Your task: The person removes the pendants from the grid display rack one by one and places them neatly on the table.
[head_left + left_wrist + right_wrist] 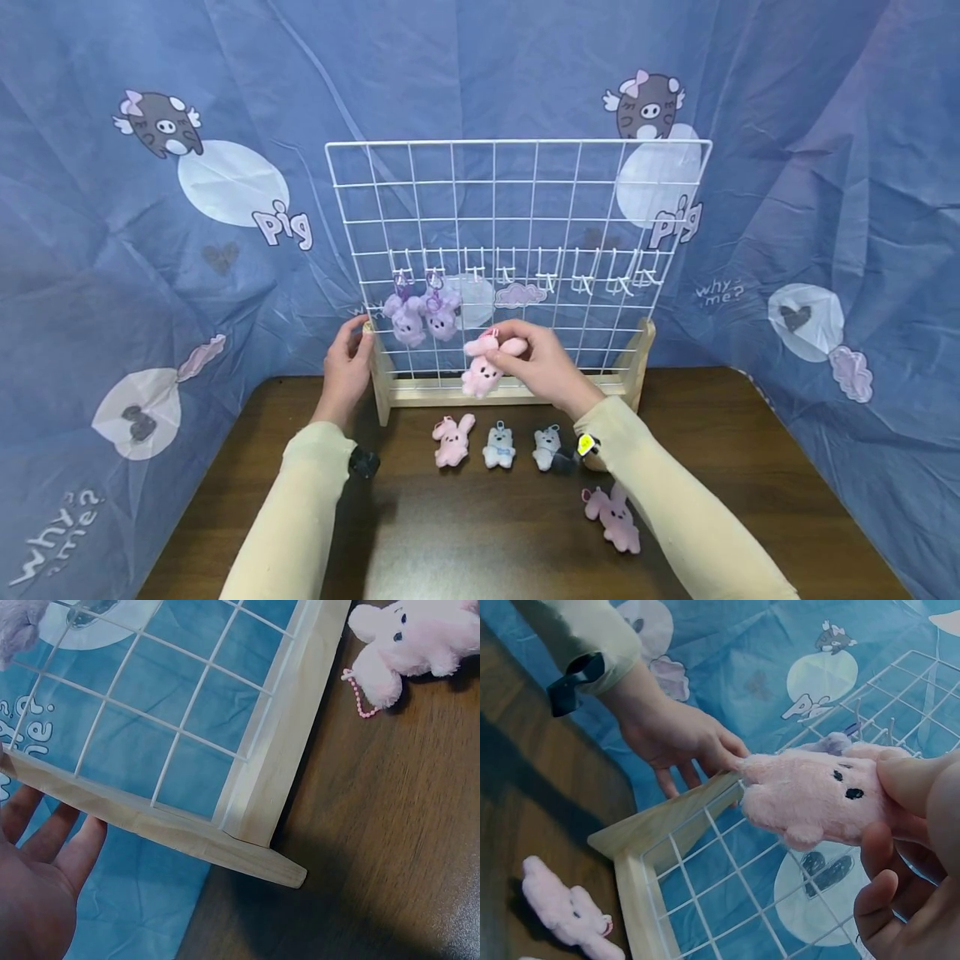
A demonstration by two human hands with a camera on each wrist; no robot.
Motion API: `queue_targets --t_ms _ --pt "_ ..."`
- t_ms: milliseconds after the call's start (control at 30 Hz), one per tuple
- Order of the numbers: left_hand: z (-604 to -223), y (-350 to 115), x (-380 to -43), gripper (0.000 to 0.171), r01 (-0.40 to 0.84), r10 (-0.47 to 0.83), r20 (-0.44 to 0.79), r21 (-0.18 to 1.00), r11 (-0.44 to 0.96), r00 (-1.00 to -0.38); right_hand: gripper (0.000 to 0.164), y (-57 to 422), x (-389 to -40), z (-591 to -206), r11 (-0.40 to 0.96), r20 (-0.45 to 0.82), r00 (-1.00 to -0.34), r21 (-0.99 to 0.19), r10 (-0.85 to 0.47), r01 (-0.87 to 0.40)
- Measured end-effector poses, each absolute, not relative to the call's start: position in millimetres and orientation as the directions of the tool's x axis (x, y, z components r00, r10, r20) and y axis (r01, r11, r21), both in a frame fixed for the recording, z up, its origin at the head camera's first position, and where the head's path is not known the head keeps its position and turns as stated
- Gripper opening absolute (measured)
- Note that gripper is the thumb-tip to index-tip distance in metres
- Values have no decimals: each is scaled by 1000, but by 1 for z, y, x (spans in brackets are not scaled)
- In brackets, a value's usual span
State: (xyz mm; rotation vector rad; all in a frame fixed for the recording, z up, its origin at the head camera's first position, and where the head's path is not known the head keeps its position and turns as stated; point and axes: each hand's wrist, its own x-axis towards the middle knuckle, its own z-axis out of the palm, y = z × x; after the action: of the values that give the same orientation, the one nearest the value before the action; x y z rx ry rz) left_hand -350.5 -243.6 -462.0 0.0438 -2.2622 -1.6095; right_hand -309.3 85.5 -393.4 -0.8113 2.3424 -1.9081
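Pink plush rabbit (481, 379) is pinched by right fingers (877, 896).

The bunny (477, 383) in my right hand (546, 367) is pink, black-eyed; behind it, the grid (493, 182) is white, the pig-printed cloth (487, 75) blue; below, the tabletop (450, 533) is wood-grained brown.

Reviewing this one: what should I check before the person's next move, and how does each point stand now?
1. Right hand grips the held rabbit: ok.
2. Left hand holds the side of the stand: ok.
3. Purple plushes hung up: ok.
4. Hook just right of them bare: ok.
5. Held rabbit's loop on a hook: not ok, it is below the hooks.
6. Loop clear of fingers: cannot tell.
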Motion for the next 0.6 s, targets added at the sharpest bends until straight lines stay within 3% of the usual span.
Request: queue_targets --t_ms 600 --pt "-463 -244 -351 40 178 -223 267 918 353 -938 22 115 -293 -425 292 213 -842 -873 -495 -392"
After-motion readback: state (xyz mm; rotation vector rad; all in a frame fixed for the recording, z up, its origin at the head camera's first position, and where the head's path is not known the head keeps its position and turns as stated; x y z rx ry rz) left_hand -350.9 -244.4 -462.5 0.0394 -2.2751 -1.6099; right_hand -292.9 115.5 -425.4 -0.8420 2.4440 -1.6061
